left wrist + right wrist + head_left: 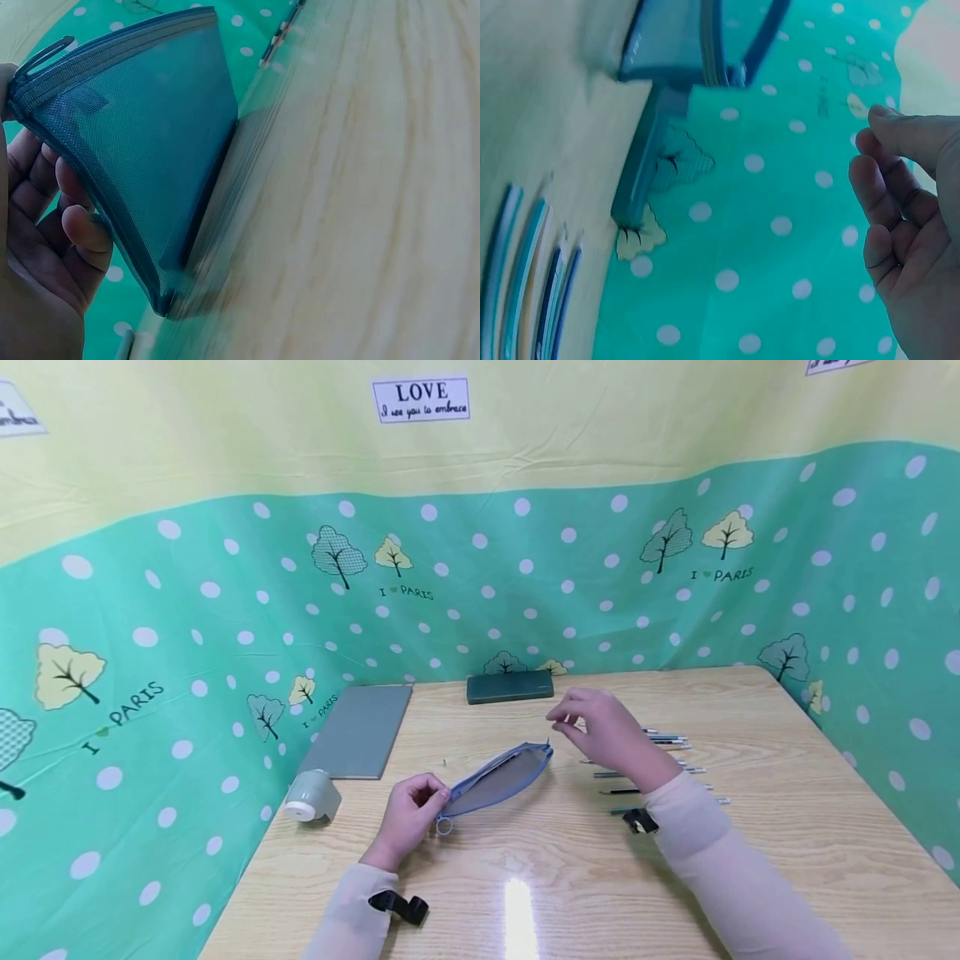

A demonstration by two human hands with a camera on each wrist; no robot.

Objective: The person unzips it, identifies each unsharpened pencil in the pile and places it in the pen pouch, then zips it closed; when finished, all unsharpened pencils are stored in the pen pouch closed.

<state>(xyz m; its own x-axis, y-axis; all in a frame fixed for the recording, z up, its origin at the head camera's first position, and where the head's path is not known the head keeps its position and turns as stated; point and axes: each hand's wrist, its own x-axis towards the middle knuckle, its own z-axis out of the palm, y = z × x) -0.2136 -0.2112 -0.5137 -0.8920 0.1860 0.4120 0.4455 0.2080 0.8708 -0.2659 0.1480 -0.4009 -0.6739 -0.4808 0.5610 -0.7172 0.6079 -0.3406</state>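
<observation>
A blue-edged mesh zip pouch (pixel 498 779) stands on the table with its top gaping. My left hand (pixel 411 814) pinches its near left corner, close to the ring on the zip pull (pixel 444 826). In the left wrist view the thumb and fingers hold the corner of the translucent pouch (pixel 150 142). My right hand (pixel 603 735) hovers past the pouch's far right end, fingers loosely bent, nothing between them. Below it lie several pencils (pixel 626 792), laid roughly parallel. The right wrist view shows the same hand (pixel 911 202) apart from the pouch (pixel 671 45).
At the back sits a dark green box (pixel 510 687). A flat grey board (pixel 358 731) lies at the back left, with a grey-green cylindrical object with a white end (pixel 311 797) in front of it. A polka-dot cloth (pixel 450 552) hangs behind the table (pixel 585 885).
</observation>
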